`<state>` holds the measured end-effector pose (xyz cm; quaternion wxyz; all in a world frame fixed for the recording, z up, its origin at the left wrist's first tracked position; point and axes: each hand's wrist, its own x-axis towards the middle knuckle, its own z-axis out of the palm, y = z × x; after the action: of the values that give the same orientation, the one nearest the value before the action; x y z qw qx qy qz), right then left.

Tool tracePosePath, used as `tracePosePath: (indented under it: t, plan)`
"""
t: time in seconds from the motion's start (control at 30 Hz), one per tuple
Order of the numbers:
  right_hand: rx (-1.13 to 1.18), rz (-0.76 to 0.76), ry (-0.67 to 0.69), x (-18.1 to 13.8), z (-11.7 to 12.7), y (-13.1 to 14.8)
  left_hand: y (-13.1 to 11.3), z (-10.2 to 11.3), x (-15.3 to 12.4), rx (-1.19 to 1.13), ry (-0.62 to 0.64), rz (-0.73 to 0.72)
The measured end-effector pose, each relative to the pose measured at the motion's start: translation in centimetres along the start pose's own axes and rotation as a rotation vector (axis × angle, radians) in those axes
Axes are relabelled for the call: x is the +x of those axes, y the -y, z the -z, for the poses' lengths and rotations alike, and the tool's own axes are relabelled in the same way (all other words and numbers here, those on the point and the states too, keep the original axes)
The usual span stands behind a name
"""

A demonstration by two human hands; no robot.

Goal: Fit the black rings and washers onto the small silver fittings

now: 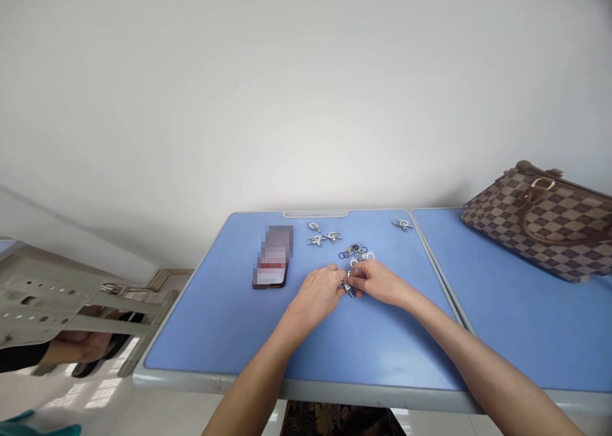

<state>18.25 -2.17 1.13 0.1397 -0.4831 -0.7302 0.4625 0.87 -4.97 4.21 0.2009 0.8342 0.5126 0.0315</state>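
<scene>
1. One small silver metal clasp is between the two hands, near the middle of the blue table. I cannot tell if it is lifted or lies on the surface, because the fingers hide a part of it.
2. This clasp looks light, stiff and hard, so it will not bend easily. Its smooth metal may slip, so I think the best hold is on its solid body, with two fingertips from opposite sides.
3. The left hand comes from the lower left, and the right hand comes from the right. The clasp lies just under their fingertips.
4. The fingers of both hands are curled and close together around the clasp. I cannot tell if they are really clamped on it.
5. More clasps and dark metal rings lie in a loose group just beyond the hands. One separate clasp lies farther to the right.
6. A phone in a brown case lies to the left of this group, and its top side is blurred. A checkered brown handbag stands on a second blue table on the right.
</scene>
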Motion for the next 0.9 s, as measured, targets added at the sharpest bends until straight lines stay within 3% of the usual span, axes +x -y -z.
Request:
tracePosePath:
  t: [0.47, 0.9]
  plan:
    - [-0.080, 0.006, -0.071, -0.8, 0.5, 1.1, 0.0, 0.0, 0.1, 0.015, -0.004, 0.009]
    - [-0.002, -0.016, -0.029, 0.1, -0.4, -0.2, 0.3, -0.4, 0.2, 0.041, 0.013, 0.011]
